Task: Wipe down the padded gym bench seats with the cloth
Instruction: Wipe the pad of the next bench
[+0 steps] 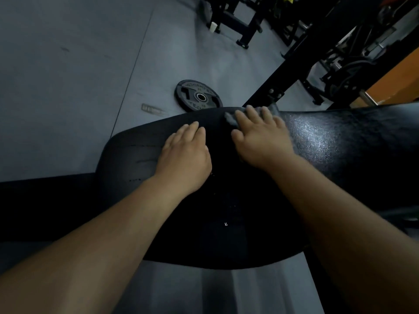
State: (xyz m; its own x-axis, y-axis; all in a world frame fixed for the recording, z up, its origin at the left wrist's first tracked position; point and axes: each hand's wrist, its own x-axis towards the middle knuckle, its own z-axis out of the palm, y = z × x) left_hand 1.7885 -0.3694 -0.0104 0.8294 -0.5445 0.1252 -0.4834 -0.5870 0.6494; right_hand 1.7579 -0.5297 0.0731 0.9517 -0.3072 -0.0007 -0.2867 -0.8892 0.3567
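The small grey fluffy cloth (229, 118) lies at the far edge of the black padded vinyl bench seat (226, 200), pinned flat under the person's right hand (260, 134). Only tufts of it show past the fingertips and beside the index finger. The right hand's fingers are stretched out and spread, pressing down on the cloth rather than curling round it. The left hand (186, 155) rests just beside it on the bare pad, palm down, fingers straight and close together, grasping nothing. Both bare forearms reach in from the bottom of the view across the seat.

To the right of the right hand the black upholstery (340, 143) shines with a pebbled gloss, while the part under the hands looks matte and dark.

Beyond the seat's far edge, a black round weight plate (198, 96) lies flat on the grey rubber floor (68, 87), with a small pale clip-like object (154, 109) near it on the left. A black steel upright (294, 64) slants up from behind the pad, and a black equipment frame (238, 21) stands farther back.
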